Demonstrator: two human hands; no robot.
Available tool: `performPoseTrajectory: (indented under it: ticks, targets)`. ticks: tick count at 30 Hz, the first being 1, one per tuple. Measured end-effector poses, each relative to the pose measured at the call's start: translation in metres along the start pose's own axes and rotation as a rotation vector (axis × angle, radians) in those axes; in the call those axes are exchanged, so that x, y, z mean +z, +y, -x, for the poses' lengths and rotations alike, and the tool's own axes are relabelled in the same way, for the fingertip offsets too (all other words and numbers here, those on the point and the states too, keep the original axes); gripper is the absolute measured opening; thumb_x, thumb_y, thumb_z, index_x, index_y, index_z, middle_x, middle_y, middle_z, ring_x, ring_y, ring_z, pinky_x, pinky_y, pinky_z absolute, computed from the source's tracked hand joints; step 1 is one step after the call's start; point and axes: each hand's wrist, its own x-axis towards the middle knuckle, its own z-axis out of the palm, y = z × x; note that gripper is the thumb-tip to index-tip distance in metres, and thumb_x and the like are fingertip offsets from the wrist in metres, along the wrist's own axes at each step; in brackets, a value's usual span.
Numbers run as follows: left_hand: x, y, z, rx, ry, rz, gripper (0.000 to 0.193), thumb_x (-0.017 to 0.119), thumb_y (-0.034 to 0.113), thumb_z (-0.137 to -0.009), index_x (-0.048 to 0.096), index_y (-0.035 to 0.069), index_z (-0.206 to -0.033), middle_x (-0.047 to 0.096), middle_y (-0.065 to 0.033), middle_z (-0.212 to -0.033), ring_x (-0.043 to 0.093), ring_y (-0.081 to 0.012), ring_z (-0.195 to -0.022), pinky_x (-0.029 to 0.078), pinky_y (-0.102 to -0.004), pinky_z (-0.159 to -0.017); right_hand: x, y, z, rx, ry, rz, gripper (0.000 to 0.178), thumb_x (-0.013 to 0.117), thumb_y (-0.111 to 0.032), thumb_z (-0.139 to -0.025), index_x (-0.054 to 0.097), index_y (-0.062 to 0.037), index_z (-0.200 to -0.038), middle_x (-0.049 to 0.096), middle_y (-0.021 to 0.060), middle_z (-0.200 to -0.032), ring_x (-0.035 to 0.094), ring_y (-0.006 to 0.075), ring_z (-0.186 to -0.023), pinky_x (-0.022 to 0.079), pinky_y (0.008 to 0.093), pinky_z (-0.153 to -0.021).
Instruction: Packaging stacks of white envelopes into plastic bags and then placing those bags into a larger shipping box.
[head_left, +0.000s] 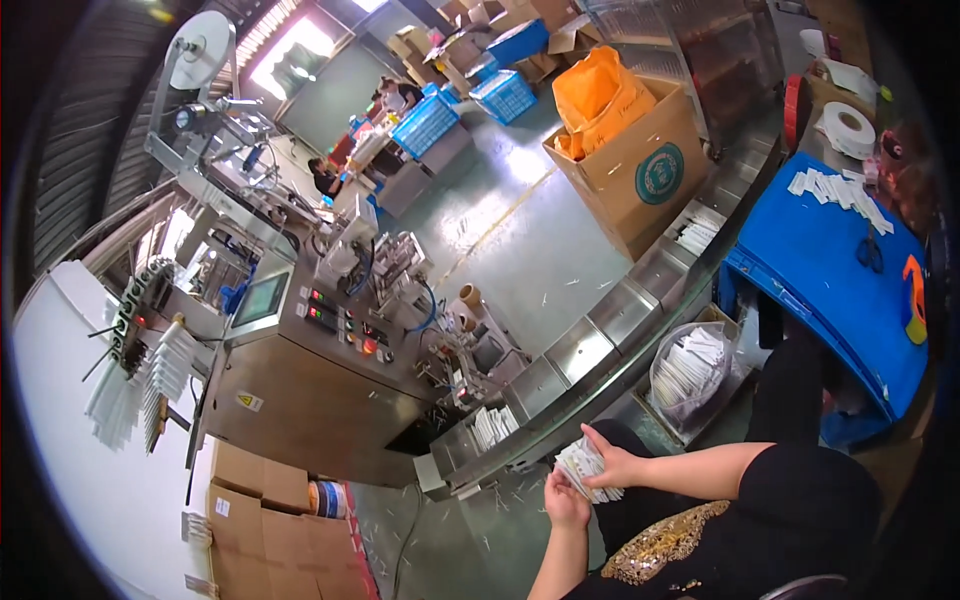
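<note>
Both my hands hold a stack of small white flat packets [583, 468] just in front of my lap. My left hand [564, 497] supports the stack from below and my right hand [614, 466] grips it from the far side. Right beside the stack runs a steel conveyor of square trays [583, 350], stretching from its near end up toward the far right. One tray near my hands holds a small bundle of white packets [491, 426]; another bundle [697, 234] lies in a tray farther along.
A clear bag of white packets [690, 368] sits by my knee. A blue crate [830, 270] on my right carries loose packets, scissors [870, 255] and a tape roll [848, 130]. A packing machine [300, 350], cardboard boxes [262, 500], an orange-lined box [625, 150] and two people [325, 178] stand beyond.
</note>
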Motion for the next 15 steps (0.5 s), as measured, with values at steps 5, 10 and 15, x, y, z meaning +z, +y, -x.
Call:
performPoseTrajectory:
  ticks: [5, 10, 15]
  targets:
    - [0.049, -0.024, 0.021, 0.090, -0.027, -0.236, 0.046, 0.033, 0.028, -0.096, 0.025, 0.013, -0.138, 0.039, -0.0103, -0.135, 0.040, -0.0274, -0.122, 0.032, -0.0403, -0.102, -0.005, 0.011, 0.012, -0.123, 0.064, 0.118, 0.117, 0.079, -0.033, -0.064, -0.006, -0.0092, -0.141, 0.045, 0.0208, -0.125, 0.046, 0.0284, -0.116, 0.034, 0.0331, -0.099]
    - [0.070, 0.000, 0.040, -0.037, -0.068, -0.384, 0.065, 0.039, 0.041, -0.091, 0.009, 0.018, -0.143, 0.031, -0.0062, -0.140, 0.035, -0.0257, -0.125, 0.029, -0.0406, -0.103, -0.017, -0.034, 0.029, -0.060, 0.040, 0.289, 0.102, 0.074, -0.033, -0.066, 0.009, -0.0119, -0.141, 0.049, 0.0224, -0.118, 0.050, 0.0359, -0.110, 0.041, 0.0384, -0.092]
    - [0.051, -0.010, 0.039, 0.231, 0.039, -0.375, 0.060, 0.049, 0.039, -0.085, 0.035, 0.002, -0.130, 0.054, -0.0125, -0.113, 0.055, -0.0237, -0.102, 0.045, -0.0393, -0.088, 0.010, -0.007, 0.034, -0.566, 0.056, 0.448, 0.104, 0.078, -0.038, -0.059, 0.017, -0.0091, -0.139, 0.049, 0.0149, -0.120, 0.048, 0.0345, -0.110, 0.033, 0.0505, -0.093]
